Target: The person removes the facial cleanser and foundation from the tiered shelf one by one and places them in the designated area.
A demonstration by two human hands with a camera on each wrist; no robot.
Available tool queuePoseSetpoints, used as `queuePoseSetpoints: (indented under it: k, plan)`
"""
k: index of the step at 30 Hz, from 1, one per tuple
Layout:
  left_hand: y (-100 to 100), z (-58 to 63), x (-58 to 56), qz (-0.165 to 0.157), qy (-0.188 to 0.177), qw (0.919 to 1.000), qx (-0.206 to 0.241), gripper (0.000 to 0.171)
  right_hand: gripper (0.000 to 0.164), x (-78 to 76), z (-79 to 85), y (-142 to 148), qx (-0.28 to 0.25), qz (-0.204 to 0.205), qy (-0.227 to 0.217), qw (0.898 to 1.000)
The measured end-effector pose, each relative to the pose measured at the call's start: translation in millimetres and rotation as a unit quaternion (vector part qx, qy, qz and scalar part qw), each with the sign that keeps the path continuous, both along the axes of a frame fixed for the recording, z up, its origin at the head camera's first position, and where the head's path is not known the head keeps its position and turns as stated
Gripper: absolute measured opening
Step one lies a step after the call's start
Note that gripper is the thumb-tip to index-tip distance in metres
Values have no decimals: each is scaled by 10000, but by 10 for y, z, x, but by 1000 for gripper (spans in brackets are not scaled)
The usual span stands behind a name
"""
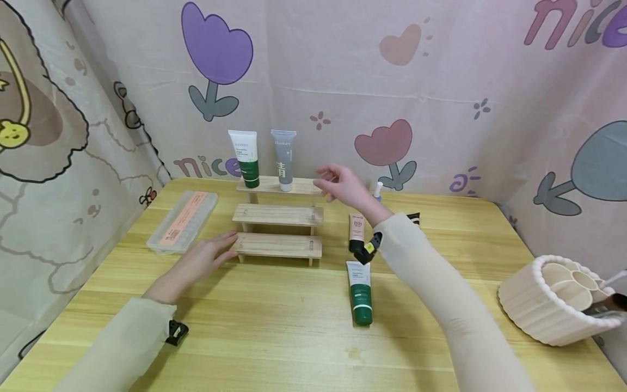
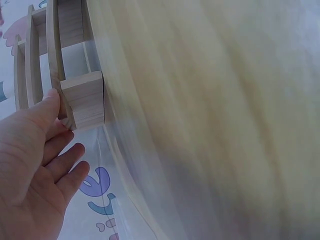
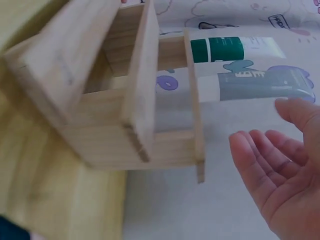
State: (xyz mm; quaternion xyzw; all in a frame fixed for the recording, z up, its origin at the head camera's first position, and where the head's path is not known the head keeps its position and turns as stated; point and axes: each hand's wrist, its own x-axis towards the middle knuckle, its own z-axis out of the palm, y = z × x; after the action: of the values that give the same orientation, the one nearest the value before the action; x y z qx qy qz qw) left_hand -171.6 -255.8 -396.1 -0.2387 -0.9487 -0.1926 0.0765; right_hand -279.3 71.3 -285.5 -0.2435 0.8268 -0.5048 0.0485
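Observation:
A three-step wooden display stand (image 1: 278, 215) sits on the table. At the left end of its lowest step, my left hand (image 1: 208, 256) pinches the board; the left wrist view shows the thumb on one face and the index fingertip at the edge (image 2: 64, 122). Two tubes stand upright on the top step: a white and green one (image 1: 247, 158) at the left and a grey-blue one (image 1: 284, 159) beside it. Loosely curved and holding nothing, my right hand (image 1: 343, 187) hovers by the top step's right end, just right of the grey-blue tube (image 3: 265, 85).
On the table right of the stand lie another white and green tube (image 1: 361, 296) and a BB cream tube (image 1: 356, 231). A white-tipped item (image 1: 378, 189) is partly hidden behind my right arm. A clear case (image 1: 183, 220) lies left, a ribbed cream holder (image 1: 529, 302) stands right.

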Motion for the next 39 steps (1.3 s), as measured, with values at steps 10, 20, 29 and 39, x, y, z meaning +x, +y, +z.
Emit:
queuePoseSetpoints:
  k: [10, 20, 29, 39]
  plan:
    - [-2, -7, -6, -2, -27, 10000, 16, 44, 37, -211, 123, -384, -444, -222, 128, 9987]
    - [2, -2, 2, 27, -60, 10000, 56, 45, 39, -244, 118, -583, -775, -429, -156, 9960]
    - [-10, -27, -7, 30, -44, 10000, 55, 45, 34, -258, 115, -648, -1079, -467, -211, 9928]
    - [-10, -31, -10, 36, -6, 10000, 41, 45, 27, -259, 113, -667, -1169, -439, -203, 9920]
